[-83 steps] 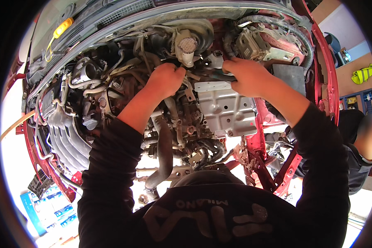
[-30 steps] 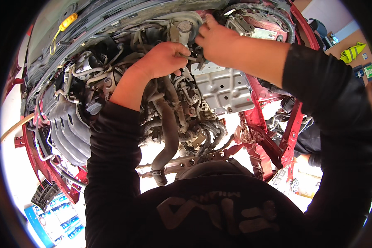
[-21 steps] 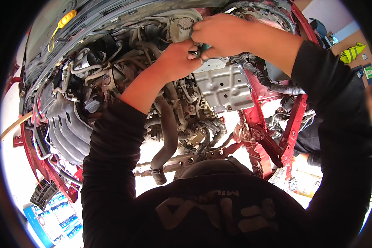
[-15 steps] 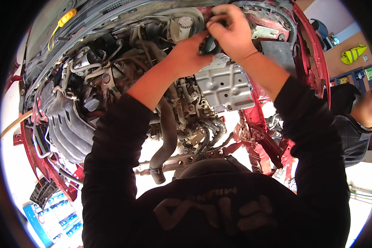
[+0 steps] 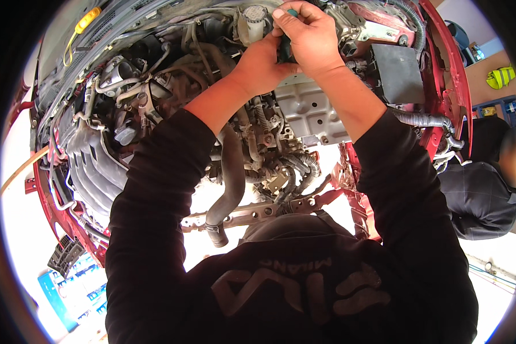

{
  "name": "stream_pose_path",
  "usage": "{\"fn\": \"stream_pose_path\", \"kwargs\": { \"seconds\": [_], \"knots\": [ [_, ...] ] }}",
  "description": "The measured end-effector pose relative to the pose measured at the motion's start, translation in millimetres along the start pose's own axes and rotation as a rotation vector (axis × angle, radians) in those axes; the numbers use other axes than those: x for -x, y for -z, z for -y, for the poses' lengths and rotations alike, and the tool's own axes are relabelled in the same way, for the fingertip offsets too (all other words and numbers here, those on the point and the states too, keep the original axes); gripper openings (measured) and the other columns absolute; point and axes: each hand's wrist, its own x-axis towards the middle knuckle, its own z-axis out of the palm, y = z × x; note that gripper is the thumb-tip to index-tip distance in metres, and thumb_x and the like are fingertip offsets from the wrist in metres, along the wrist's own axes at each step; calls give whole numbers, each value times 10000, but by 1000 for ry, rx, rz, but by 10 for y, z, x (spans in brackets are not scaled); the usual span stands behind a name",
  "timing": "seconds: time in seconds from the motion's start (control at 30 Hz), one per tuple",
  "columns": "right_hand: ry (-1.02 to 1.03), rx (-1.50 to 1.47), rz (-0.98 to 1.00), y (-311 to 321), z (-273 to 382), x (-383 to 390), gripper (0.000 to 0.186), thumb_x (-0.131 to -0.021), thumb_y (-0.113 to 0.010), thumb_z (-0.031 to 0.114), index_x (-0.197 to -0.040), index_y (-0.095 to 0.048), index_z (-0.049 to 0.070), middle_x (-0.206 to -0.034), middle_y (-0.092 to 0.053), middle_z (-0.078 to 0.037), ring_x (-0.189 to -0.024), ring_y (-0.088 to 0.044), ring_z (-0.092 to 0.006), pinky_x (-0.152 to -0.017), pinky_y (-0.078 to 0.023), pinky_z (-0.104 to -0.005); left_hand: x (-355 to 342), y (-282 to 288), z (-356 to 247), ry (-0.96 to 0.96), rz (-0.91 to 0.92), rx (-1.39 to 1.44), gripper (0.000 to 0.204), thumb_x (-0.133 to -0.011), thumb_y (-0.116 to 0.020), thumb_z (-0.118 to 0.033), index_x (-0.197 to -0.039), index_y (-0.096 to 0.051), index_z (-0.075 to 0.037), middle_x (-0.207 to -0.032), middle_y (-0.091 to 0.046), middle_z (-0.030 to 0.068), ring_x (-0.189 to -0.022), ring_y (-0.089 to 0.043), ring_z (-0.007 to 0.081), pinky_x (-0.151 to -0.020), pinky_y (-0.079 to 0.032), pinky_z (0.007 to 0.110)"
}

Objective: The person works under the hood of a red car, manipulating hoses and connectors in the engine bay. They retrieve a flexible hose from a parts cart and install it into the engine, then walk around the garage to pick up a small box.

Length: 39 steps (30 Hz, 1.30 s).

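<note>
teal-ended piece [image 5: 292,11]: sits at the top of the engine bay, between your hands, just right of the pale reservoir [image 5: 255,30] and beyond the grey metal tray [image 5: 309,109].
long axis: as far as it shows, runs away from you, the teal end farthest and the dark body dropping back toward your left hand; the exact tilt is hard to judge.
right hand [image 5: 314,43]: closed, your thumb and bent fingers gripping the piece near its teal end.
left hand [image 5: 264,64]: lies just below, thumb reaching right beside the dark body; your fingertips are out of sight, so you cannot tell whether they grip it.
since half a second ago: your right hand was higher on its loosely curled fingers, and the teal end did not show above them; now it peeps out by your thumb.
black box [image 5: 397,74]: your right forearm covered it in the frame before that; now it lies bare.
hidden: your fingers mask most of the piece and whatever its lower end meets.
cut off: the co-worker [image 5: 479,195] at the right rim shows only in part.
</note>
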Motion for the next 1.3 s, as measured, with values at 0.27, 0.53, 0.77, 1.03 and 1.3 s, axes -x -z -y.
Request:
{"fn": "stream_pose_path", "kwargs": {
  "seconds": [0.27,0.53,0.77,1.03,1.3],
  "knots": [
    [1,-10,122,98,24,-9,107,-1063,-759,83,-979,-728,24,-772,-685,0,-676,-610,-95,-636,-498,-277,50,-97,-54,-8,-109,-93,629,-851,-977,-329,-1252,-615,-8,-1072,-789,155,-1017,-771,378,-908,-603,445],
    [17,-62,209,151,-44,-63,79,-1075,-747,64,-1016,-724,17,-800,-686,-1,-711,-629,-102,-680,-540,-289,101,-107,-194,28,-165,-198,564,-844,-982,-328,-1155,-612,-39,-935,-744,100,-831,-728,319,-805,-590,426],
    [23,-36,270,201,-91,-129,314,-981,-592,-144,-1230,-684,24,-1043,-732,-38,-966,-681,-141,-858,-551,-299,-17,-76,12,-28,-84,48,627,-885,-952,-379,-1245,-590,-15,-1038,-774,136,-981,-763,367,-885,-586,463],
    [21,-9,25,195,260,-270,516,-879,-461,-223,-1292,-663,12,-1116,-758,-103,-1048,-700,-206,-921,-545,-319,32,154,-181,-7,-17,-130,788,-1005,-859,-211,-1633,-438,11,-1368,-752,143,-1235,-710,254,-1078,-558,427],
    [-48,64,48,915,1212,-154,292,-943,-603,-69,-1209,-703,0,-1034,-699,-93,-987,-722,-241,-925,-585,-374,289,1187,-370,517,344,-363,502,-1068,-759,-477,-1059,-743,24,-875,-736,102,-748,-768,216,-721,-593,379]
  ]
}}
